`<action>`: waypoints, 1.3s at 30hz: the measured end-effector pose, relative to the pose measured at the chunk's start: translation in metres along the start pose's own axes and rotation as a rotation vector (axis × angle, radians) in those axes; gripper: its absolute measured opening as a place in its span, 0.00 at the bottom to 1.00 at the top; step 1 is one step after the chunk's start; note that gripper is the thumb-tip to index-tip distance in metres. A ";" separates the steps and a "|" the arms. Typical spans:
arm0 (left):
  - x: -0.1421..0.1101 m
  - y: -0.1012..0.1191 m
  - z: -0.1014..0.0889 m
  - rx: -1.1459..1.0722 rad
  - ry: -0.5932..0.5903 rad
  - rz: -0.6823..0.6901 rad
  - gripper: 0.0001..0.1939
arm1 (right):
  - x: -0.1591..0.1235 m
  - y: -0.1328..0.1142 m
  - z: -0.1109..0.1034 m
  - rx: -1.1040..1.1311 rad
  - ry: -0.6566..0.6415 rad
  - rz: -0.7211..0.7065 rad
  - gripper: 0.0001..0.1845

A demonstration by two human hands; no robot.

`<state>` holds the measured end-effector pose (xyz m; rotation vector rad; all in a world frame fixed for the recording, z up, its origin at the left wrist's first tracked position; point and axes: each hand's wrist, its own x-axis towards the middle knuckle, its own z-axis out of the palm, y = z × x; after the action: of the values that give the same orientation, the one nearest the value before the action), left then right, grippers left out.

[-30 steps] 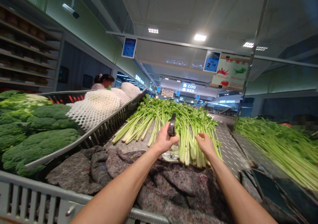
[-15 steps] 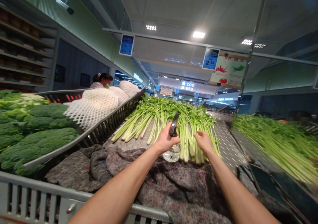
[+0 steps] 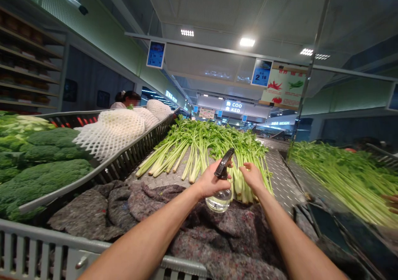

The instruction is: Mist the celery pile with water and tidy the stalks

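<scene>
Left hand (image 3: 211,181) grips spray bottle (image 3: 218,202), upright-ish, above grey cloth (image 3: 217,238), near celery (image 3: 199,133). Right hand (image 3: 254,177) loosely open at stalks, contact unclear. Step looks like bottle handling over celery; moving bottle calls for steady neck grip.

Broccoli heads (image 3: 46,180) lie beside white foam-netted produce (image 3: 115,131) in a slatted crate (image 3: 116,166). Behind stands a person (image 3: 126,99); blue price signs (image 3: 261,73) hang overhead.
</scene>
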<state>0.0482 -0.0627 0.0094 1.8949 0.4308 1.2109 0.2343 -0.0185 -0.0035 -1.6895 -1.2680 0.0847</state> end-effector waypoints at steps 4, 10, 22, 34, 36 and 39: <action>0.000 -0.002 0.001 0.013 -0.029 0.010 0.26 | 0.005 0.007 0.003 -0.001 0.004 -0.015 0.24; -0.001 0.001 0.004 -0.020 -0.160 -0.047 0.20 | 0.015 0.019 0.005 -0.052 0.025 0.001 0.24; -0.004 -0.001 0.006 -0.038 -0.231 -0.131 0.25 | 0.013 0.020 0.003 -0.082 -0.030 0.050 0.21; -0.003 0.004 0.003 -0.046 -0.144 -0.105 0.23 | 0.009 0.014 -0.001 -0.099 -0.035 0.061 0.20; 0.000 -0.001 -0.004 -0.036 -0.033 -0.085 0.23 | 0.008 0.012 -0.002 -0.094 -0.042 0.065 0.20; 0.005 -0.007 -0.014 -0.028 0.111 -0.025 0.23 | 0.005 0.009 -0.003 -0.079 -0.059 0.073 0.21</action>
<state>0.0394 -0.0490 0.0095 1.7993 0.4933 1.3036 0.2451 -0.0164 -0.0060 -1.8134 -1.2677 0.1307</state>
